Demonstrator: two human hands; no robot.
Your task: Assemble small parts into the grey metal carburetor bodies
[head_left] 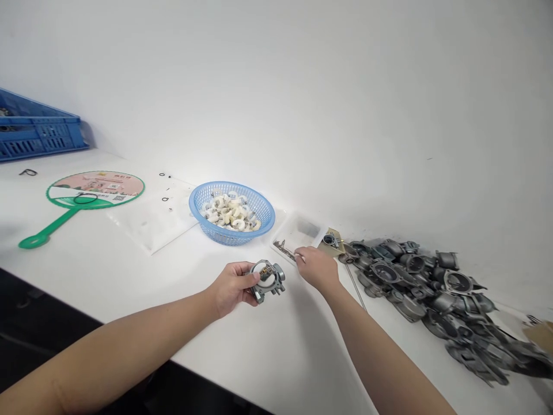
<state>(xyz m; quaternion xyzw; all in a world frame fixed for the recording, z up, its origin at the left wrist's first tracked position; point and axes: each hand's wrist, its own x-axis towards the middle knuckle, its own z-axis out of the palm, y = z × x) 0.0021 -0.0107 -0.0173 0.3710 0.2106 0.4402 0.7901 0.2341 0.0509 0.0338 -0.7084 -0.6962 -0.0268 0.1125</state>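
Head view looks down across a long white table (298, 369) set against a white wall (345, 104). A large heap of dull grey metal carburetor bodies (421, 294) spreads toward the right edge of the frame, with a piece of cardboard (540, 337) at its far end. A blue plastic crate (38, 135) sits against the wall at the far left.

Near the middle stands a blue plastic basket (224, 185) filled with white rings (231, 213). To its left lie a clear plastic sheet (151, 225) dotted with tiny black rubber rings (165, 199) and a green paddle fan (95, 189), with a larger black ring (85, 198) resting on it. Just right of the basket is a shallow clear tray (298, 230) with small metal parts (283, 249) inside.

The left hand (233, 288) is closed around a carburetor (268, 281), holding it up with its round open face showing brass bits. The right hand (317, 269), beside the tray's front corner, is pinched narrowly on a thin metal pick (300, 255). A thin metal rod (355, 286) lies on the table just beyond the right wrist.
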